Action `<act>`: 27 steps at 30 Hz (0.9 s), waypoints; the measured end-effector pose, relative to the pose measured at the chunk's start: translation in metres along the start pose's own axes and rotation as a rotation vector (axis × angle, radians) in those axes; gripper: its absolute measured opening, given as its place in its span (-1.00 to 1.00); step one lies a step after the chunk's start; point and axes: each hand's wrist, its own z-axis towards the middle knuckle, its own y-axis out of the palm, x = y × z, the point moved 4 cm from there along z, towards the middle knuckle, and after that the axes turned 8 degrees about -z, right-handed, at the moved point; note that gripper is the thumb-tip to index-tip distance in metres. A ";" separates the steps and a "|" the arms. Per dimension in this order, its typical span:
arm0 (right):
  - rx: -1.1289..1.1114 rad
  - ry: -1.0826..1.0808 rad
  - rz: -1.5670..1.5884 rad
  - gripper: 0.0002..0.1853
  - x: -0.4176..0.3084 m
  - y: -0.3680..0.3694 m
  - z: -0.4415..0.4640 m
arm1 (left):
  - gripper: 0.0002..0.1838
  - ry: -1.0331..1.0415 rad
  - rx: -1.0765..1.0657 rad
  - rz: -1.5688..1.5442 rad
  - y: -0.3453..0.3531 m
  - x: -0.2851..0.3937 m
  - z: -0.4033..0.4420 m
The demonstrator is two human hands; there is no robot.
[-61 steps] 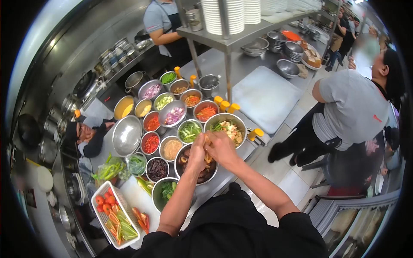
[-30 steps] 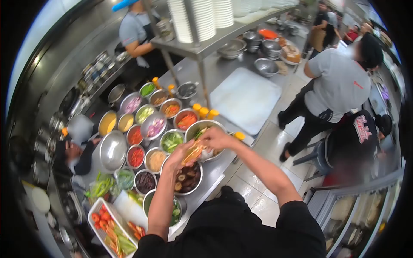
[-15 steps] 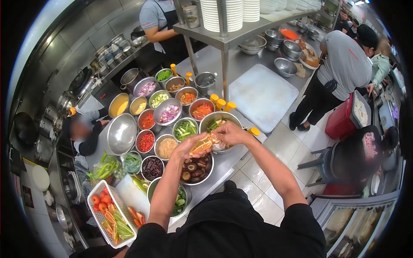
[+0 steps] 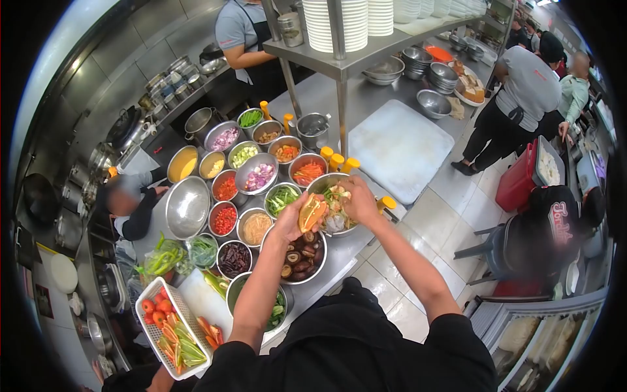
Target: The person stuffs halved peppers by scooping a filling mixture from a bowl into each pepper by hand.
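Note:
My left hand is closed around an orange bell pepper half, its hollow inside facing up. My right hand is just right of the pepper, apart from it, over a metal bowl of vegetable scraps. Its fingers are curled; what they hold, if anything, I cannot make out. Below my left hand stands a bowl of dark mushrooms. Beside it are sliced green peppers in a bowl and a bowl of pale shreds.
Several metal bowls of chopped vegetables cover the counter, with an empty large bowl at left. A white basket holds tomatoes and cut peppers. A white cutting board lies at the right. Yellow-capped bottles stand behind the scraps bowl. Co-workers are around.
My right hand has moved away from the pepper, rightward over the scraps bowl. The left hand has tilted the pepper half up, showing its inside. A co-worker at right has shifted.

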 end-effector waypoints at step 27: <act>-0.035 0.423 0.143 -0.95 0.000 -0.003 -0.011 | -0.65 0.343 0.262 0.184 0.028 -0.001 0.035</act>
